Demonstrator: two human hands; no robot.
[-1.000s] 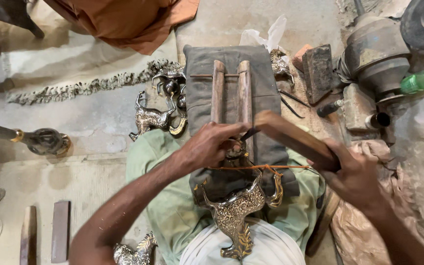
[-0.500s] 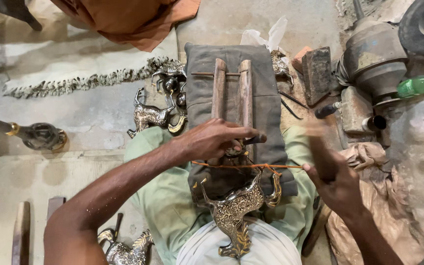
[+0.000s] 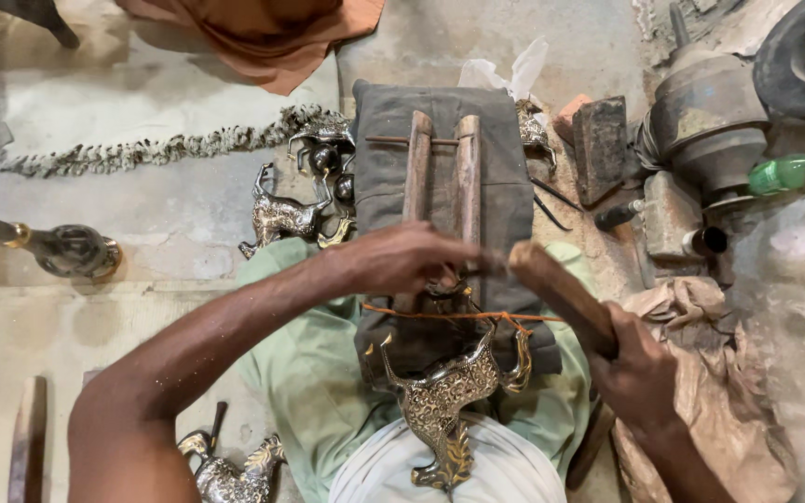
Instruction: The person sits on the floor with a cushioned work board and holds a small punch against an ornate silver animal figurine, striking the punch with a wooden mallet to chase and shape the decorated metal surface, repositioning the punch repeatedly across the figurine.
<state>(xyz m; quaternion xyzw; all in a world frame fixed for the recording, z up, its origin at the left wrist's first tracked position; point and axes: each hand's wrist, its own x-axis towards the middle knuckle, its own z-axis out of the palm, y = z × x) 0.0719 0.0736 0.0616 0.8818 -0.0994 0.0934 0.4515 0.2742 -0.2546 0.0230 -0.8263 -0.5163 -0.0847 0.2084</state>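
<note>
Brass, engraved and bright, is what we have in our lap: an ornate animal figure (image 3: 444,401), lying on the near end of a grey cloth-wrapped board (image 3: 505,200) and lashed down by an orange cord (image 3: 440,315) stretched across it. We judge the figure heavy and rigid for its size, with thin curled horns and legs that would bend or snap sooner than the body, and a polished skin that may slip; the thick trunk is the place to grip it, never the horns.

Our left hand (image 3: 402,261) is curled down over a small tool whose tip meets the figure's far end; the fingers are closed around something, though we cannot tell exactly what. Our right hand (image 3: 640,368) is clenched fully round a wooden mallet (image 3: 556,289), whose head sits just beside the left fingers.

Two wooden bars (image 3: 442,168) run along the far part of the board. To the left lie more finished brass animals (image 3: 281,216) and a long braided strip (image 3: 151,149). To the right stand a dark block (image 3: 600,144), a metal motor housing (image 3: 705,121) and a green bottle (image 3: 789,172).
</note>
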